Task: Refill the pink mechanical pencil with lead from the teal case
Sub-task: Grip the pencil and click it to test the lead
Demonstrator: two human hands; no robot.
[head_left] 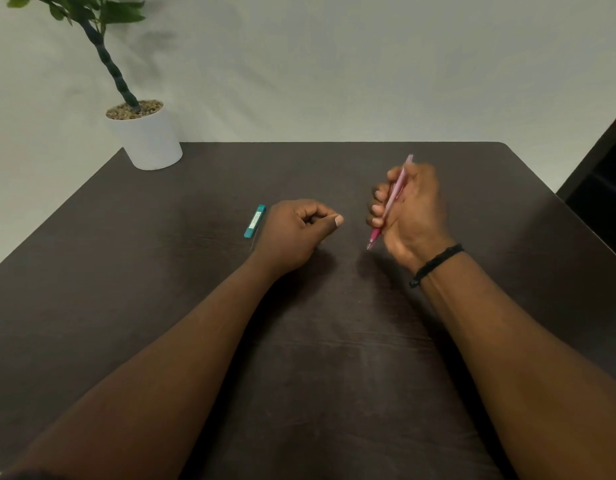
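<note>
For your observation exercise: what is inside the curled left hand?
Nothing can be seen inside the left hand: its curled fingers and thumb cover the hollow. A pinched lead cannot be ruled out. The teal case lies beside it.

What you can't really make out here

The right hand (408, 209) is motion-blurred, and its curled fingers cover the middle of the pink mechanical pencil (391, 202), so only the top end and the tip poke out, both smeary. The left hand (294, 230) is curled with thumb against forefinger, and whether it's pinching a lead is too small to tell. The label on the teal case (255, 221) is unreadable, and I can't tell if it's capped. The plant (92, 36) is cut off at the top-left edge, and both forearms run out the bottom.
</note>
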